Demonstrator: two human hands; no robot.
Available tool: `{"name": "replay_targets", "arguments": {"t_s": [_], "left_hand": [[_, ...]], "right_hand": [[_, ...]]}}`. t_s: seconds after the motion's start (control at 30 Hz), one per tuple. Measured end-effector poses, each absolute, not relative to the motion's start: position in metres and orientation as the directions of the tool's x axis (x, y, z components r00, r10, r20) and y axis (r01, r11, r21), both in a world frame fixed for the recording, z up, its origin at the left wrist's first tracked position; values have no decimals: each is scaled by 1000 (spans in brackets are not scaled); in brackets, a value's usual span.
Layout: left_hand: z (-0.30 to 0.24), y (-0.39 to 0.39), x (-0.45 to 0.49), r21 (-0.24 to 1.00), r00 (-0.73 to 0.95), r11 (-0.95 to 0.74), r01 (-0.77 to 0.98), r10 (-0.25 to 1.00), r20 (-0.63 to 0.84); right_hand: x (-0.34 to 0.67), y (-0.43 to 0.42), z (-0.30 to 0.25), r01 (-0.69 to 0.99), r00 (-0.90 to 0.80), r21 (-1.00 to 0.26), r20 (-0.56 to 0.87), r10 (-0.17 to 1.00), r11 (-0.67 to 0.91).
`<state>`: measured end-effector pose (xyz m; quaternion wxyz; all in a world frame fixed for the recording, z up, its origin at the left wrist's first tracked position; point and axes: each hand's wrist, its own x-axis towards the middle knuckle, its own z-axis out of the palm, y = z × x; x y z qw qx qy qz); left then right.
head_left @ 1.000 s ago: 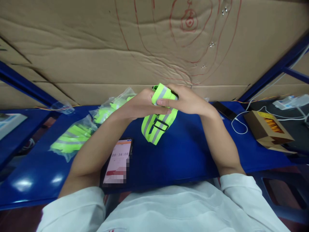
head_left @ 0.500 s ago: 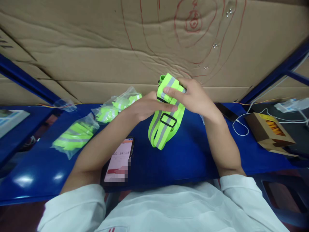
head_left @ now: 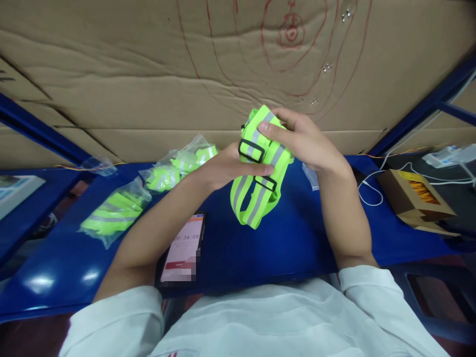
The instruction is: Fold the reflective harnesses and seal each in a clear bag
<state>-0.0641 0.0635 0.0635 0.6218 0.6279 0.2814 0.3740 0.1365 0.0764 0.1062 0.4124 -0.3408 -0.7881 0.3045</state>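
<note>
A neon-yellow reflective strap [head_left: 256, 201] with a grey stripe is folded into a loose bundle above the blue table. Two black slider buckles show on it, the upper buckle [head_left: 252, 150] and the lower buckle [head_left: 265, 183]. My left hand [head_left: 232, 166] grips the bundle from the left, its thumb lying across the front between the buckles. From the upper right, my right hand [head_left: 297, 136] holds the top fold, thumb in front and fingers behind. The fingers behind the strap are partly hidden. Loops of the strap hang down below my hands.
Two clear plastic bags of similar straps, a near bag [head_left: 115, 210] and a far bag [head_left: 180, 166], lie on the blue table [head_left: 290, 253]. A phone [head_left: 184, 248] shows a timer. At the right are an open cardboard box [head_left: 416, 198] and a white cable [head_left: 372, 201]. Cardboard [head_left: 130, 99] stands behind.
The upper buckle has come into view at the left of the bundle. My right hand has shifted slightly upward with the top fold; both hands keep hold of the strap.
</note>
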Motion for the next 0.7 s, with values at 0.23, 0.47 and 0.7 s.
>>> {"name": "replay_targets", "arguments": {"t_s": [0.23,0.47,0.7], "left_hand": [[56,68,-68,984,712,76,-163,700,64],[59,70,-72,990,600,64,-122,799,23],[73,72,-84,990,545,-13,-142,833,90]], "right_hand": [[140,73,111,257,-337,-831,401,852,493],[147,71,117,44,-294,-916,369,881,399],[152,72,123,81,-208,-899,407,889,430]]}}
